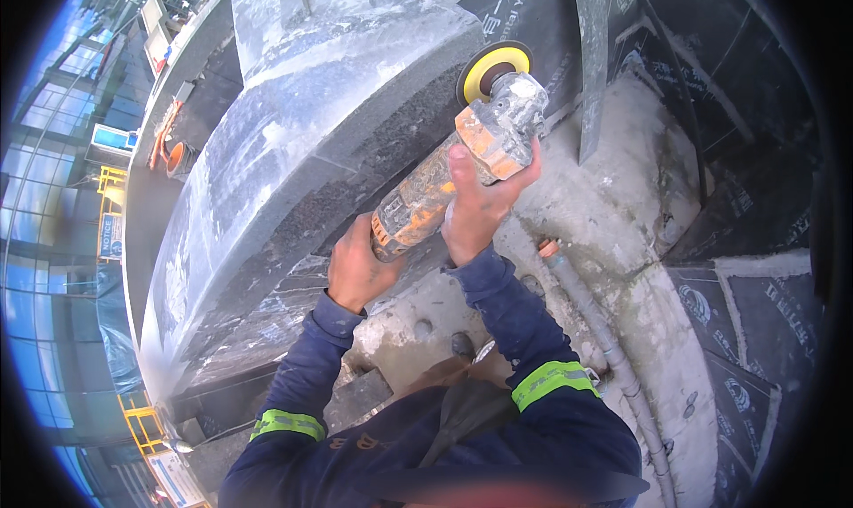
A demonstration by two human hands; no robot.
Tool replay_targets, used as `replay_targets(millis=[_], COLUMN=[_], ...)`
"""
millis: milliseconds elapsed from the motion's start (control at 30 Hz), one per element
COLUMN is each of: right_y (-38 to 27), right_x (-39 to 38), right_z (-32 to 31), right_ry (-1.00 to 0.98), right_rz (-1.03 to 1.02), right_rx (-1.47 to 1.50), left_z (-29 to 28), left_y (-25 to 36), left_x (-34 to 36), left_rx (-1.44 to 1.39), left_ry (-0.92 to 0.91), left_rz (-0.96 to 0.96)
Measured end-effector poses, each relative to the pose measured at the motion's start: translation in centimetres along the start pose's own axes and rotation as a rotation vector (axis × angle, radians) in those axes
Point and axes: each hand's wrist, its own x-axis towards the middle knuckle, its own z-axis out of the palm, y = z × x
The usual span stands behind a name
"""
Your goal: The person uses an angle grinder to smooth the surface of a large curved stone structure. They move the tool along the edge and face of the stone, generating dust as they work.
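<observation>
An orange angle grinder (418, 208), coated in grey dust, is held up in both my hands. Its yellow and black disc (494, 68) points away from me, close to the edge of a big curved grey stone slab (267, 166). My left hand (360, 264) is wrapped round the rear end of the grinder's body. My right hand (484, 197) grips it just behind the head, thumb on top and fingers partly hidden underneath. Whether the disc touches the stone or spins, I cannot tell.
Right of me a grey pipe (613, 353) with an orange end runs across the rough concrete (657, 304). Black printed sheeting (751, 330) lines the right side. An upright grey strip (593, 73) stands beyond the grinder. An orange bucket (180, 160) sits beyond the slab, left.
</observation>
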Motion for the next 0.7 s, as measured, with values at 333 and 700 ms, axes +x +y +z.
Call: replay_targets(millis=[333,700], right_y=[-0.7,-10.9], right_x=[0.5,-2.1], right_z=[-0.8,-3.1], right_ry=[0.016,-0.136], right_rz=[-0.067,-0.239], right_rx=[-0.129,-0.286], left_z=[0.0,0.5], left_y=[1.5,5.5], left_x=[-0.1,-4.7], left_rx=[-0.014,-0.518], left_ry=[0.006,-0.326], left_rz=[0.046,0.068])
